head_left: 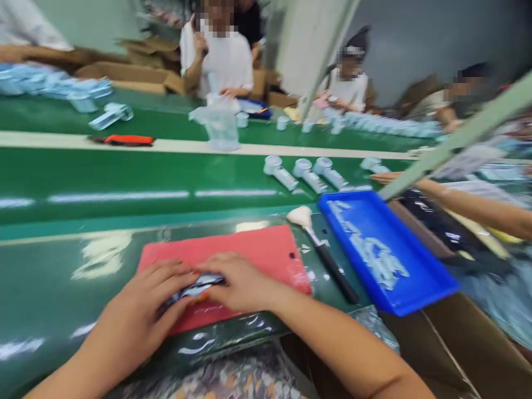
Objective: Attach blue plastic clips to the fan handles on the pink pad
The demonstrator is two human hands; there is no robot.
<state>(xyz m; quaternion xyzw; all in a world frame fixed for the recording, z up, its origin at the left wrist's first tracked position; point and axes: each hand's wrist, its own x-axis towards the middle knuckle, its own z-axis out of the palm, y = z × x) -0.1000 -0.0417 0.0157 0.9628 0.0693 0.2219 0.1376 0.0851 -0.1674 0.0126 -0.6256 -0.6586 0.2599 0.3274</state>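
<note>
Both my hands rest on a red mat [257,252] at the near edge of the green bench. My left hand [155,296] and my right hand [239,282] meet over a small dark, shiny packet [195,289], fingers pressed down and pinched on it from either side. The picture is blurred, so the packet's details cannot be made out. A brush with a pale head and black handle [326,260] lies just right of the mat.
A blue tray [415,277] holding clear bits sits to the right, above a cardboard box. Several white handheld devices [305,174] lie on the green conveyor [124,177]. A co-worker's arm [465,202] reaches in from the right. Other people sit across the line. A patterned bag lies below the bench edge.
</note>
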